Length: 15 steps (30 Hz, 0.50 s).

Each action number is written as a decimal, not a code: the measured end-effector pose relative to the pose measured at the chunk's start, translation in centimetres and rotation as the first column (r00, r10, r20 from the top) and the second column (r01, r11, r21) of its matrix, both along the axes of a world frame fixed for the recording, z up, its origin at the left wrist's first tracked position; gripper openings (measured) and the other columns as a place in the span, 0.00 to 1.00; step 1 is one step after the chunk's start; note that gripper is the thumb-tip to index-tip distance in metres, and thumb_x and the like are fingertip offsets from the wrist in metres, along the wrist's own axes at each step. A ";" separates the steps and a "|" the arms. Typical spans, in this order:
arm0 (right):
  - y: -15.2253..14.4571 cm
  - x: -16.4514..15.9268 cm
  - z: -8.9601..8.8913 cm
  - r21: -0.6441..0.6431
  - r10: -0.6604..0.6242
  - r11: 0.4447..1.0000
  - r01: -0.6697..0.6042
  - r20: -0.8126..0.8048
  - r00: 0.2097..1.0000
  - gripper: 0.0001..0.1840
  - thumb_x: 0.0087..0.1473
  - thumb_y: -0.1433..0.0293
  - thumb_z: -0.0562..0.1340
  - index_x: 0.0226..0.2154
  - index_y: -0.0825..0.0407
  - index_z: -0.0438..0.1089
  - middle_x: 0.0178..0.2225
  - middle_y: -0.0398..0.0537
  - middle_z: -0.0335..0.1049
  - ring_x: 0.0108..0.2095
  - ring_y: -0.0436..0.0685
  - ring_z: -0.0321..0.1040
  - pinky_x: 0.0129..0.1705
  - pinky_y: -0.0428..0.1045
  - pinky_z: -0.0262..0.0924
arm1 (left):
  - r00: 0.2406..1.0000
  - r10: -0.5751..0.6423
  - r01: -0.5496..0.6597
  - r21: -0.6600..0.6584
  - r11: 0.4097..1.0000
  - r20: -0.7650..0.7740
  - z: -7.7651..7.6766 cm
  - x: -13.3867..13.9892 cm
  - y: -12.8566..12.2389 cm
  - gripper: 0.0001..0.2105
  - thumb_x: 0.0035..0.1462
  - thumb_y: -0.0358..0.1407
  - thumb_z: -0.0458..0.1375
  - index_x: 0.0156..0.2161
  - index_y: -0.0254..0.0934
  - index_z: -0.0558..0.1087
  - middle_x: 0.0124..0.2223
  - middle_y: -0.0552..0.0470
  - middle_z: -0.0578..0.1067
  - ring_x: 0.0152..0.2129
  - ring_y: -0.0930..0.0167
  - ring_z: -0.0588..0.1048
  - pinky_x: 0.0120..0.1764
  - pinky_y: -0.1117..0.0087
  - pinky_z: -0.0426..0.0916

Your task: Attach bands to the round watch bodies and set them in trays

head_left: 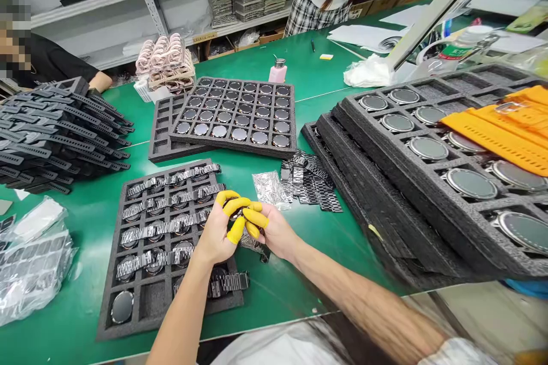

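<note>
My left hand (218, 231) and my right hand (276, 229), both with yellow finger cots, meet over the table. Their fingers close around a small dark watch (238, 214), mostly hidden by the fingertips. A black metal link strap (256, 244) hangs below the fingers; whether it is joined to the watch I cannot tell. Left of and under my left wrist is a grey foam tray (148, 300) of watches with black link straps. One watch head without a strap (122, 307) lies in its front left corner. Beyond my hands are a bag of small metal pins (269, 188) and loose black link straps (310, 182).
Stacked foam trays (385, 205) with watch heads and orange straps (505, 125) stand at the right. Another filled tray (240, 108) lies behind. Black straps (60, 131) pile up at the left, near a plastic bag (38, 268). A pink bottle (278, 71) and two other people are farther back.
</note>
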State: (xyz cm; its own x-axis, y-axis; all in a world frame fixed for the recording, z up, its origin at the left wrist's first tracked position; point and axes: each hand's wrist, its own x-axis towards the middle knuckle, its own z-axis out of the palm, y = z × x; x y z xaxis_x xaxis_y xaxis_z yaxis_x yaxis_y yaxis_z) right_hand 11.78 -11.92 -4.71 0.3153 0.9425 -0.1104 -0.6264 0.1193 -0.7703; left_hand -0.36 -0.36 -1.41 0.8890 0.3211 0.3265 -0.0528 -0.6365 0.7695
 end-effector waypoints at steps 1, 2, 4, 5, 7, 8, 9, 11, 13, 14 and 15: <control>0.0 0.0 0.0 0.001 -0.001 1.000 0.001 0.003 1.000 0.23 0.53 0.52 0.74 0.28 0.53 0.70 0.17 0.38 0.64 0.15 0.44 0.49 0.16 0.42 0.41 | 1.000 -0.006 0.006 -0.012 1.000 0.012 0.0 0.1 0.0 0.14 0.72 0.38 0.51 0.57 0.40 0.73 0.53 0.44 0.69 0.52 0.63 0.72 0.58 0.56 0.70; 0.0 -0.1 0.0 0.002 -0.003 1.000 0.003 0.006 1.000 0.24 0.53 0.52 0.74 0.28 0.53 0.70 0.17 0.38 0.64 0.15 0.44 0.49 0.16 0.42 0.41 | 1.000 -0.010 0.011 -0.022 1.000 0.018 0.0 0.2 -0.1 0.13 0.72 0.38 0.52 0.56 0.40 0.73 0.52 0.44 0.69 0.51 0.63 0.72 0.57 0.57 0.71; 0.0 -0.2 -0.1 -0.001 -0.003 1.000 0.003 0.013 1.000 0.24 0.53 0.50 0.73 0.29 0.53 0.70 0.17 0.38 0.64 0.15 0.44 0.49 0.16 0.43 0.41 | 1.000 -0.018 0.018 -0.036 0.999 0.020 0.0 0.2 0.0 0.14 0.72 0.39 0.52 0.56 0.40 0.73 0.52 0.43 0.70 0.51 0.62 0.72 0.56 0.56 0.71; 0.0 -0.3 -0.1 -0.004 0.000 1.000 0.000 0.015 1.000 0.24 0.53 0.50 0.73 0.30 0.53 0.70 0.17 0.37 0.64 0.15 0.44 0.49 0.16 0.43 0.41 | 1.000 -0.023 0.023 -0.039 0.999 0.018 0.0 0.2 0.0 0.14 0.72 0.39 0.53 0.57 0.40 0.73 0.53 0.43 0.70 0.52 0.62 0.72 0.57 0.56 0.71; 0.1 -0.3 0.1 -0.007 0.004 1.000 -0.004 0.007 1.000 0.25 0.54 0.50 0.73 0.29 0.52 0.68 0.17 0.37 0.64 0.15 0.45 0.49 0.16 0.43 0.41 | 0.999 -0.025 0.026 -0.026 0.999 0.022 -0.1 0.0 0.3 0.15 0.71 0.38 0.54 0.59 0.40 0.72 0.55 0.41 0.71 0.53 0.61 0.73 0.57 0.55 0.71; 0.1 -0.2 0.2 -0.003 0.002 1.000 -0.002 0.001 1.000 0.25 0.55 0.49 0.72 0.30 0.51 0.67 0.17 0.37 0.65 0.15 0.45 0.50 0.17 0.43 0.42 | 0.999 -0.012 0.013 -0.009 1.000 0.039 -0.1 -0.1 0.4 0.15 0.70 0.37 0.56 0.59 0.40 0.73 0.55 0.42 0.73 0.53 0.62 0.74 0.56 0.57 0.72; 0.0 0.0 0.4 0.005 0.003 1.000 -0.003 0.001 1.000 0.25 0.56 0.48 0.71 0.31 0.51 0.66 0.19 0.37 0.66 0.15 0.45 0.52 0.17 0.43 0.44 | 0.998 0.015 -0.015 0.010 1.000 0.069 -0.2 -0.1 0.6 0.15 0.69 0.35 0.58 0.58 0.41 0.74 0.53 0.43 0.74 0.50 0.63 0.75 0.54 0.59 0.73; -0.2 0.6 0.8 0.024 0.049 0.998 -0.050 0.052 0.997 0.25 0.58 0.46 0.69 0.36 0.50 0.67 0.25 0.39 0.71 0.18 0.46 0.60 0.21 0.43 0.53 | 0.974 0.132 -0.135 0.003 0.991 0.182 -0.3 -0.1 0.9 0.09 0.65 0.35 0.64 0.49 0.42 0.78 0.45 0.48 0.78 0.43 0.67 0.77 0.48 0.63 0.74; -0.6 1.4 1.1 0.002 0.168 0.985 -0.172 0.199 0.965 0.24 0.59 0.47 0.69 0.42 0.50 0.68 0.31 0.42 0.75 0.25 0.50 0.69 0.28 0.45 0.63 | 0.894 0.315 -0.278 -0.156 0.948 0.320 -0.1 0.1 1.0 0.09 0.59 0.39 0.71 0.40 0.41 0.77 0.41 0.51 0.78 0.39 0.68 0.79 0.46 0.64 0.74; -0.9 1.9 1.2 -0.039 0.253 0.967 -0.253 0.285 0.924 0.23 0.59 0.49 0.69 0.43 0.50 0.69 0.33 0.43 0.75 0.28 0.51 0.71 0.30 0.46 0.65 | 0.836 0.413 -0.320 -0.289 0.902 0.362 0.2 0.2 1.0 0.12 0.57 0.42 0.72 0.39 0.41 0.75 0.41 0.52 0.79 0.38 0.68 0.80 0.46 0.64 0.75; -1.1 2.4 1.2 -0.099 0.344 0.938 -0.331 0.356 0.869 0.21 0.60 0.51 0.69 0.42 0.50 0.69 0.33 0.44 0.75 0.30 0.52 0.72 0.31 0.46 0.66 | 0.774 0.505 -0.337 -0.427 0.839 0.380 0.4 0.4 1.0 0.14 0.58 0.44 0.72 0.40 0.41 0.73 0.43 0.51 0.80 0.38 0.67 0.81 0.45 0.63 0.76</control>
